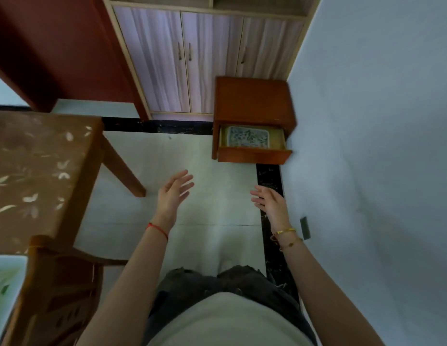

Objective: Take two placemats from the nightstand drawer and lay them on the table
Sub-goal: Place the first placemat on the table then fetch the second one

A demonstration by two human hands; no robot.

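Head view: we see the placemats [247, 136] in the open nightstand drawer [252, 155], far right, long axis left-right. Right hand [269, 202] nearer, left hand [173, 193] further left; both open, empty.

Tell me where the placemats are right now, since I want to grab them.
In the head view, the placemats lie in the open drawer of the nightstand, upper right of centre, against the right wall and ahead of both empty hands.

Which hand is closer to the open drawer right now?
Right. The right hand is just below the drawer, under its right half; the left hand is below and off to its left. Both are open and empty.
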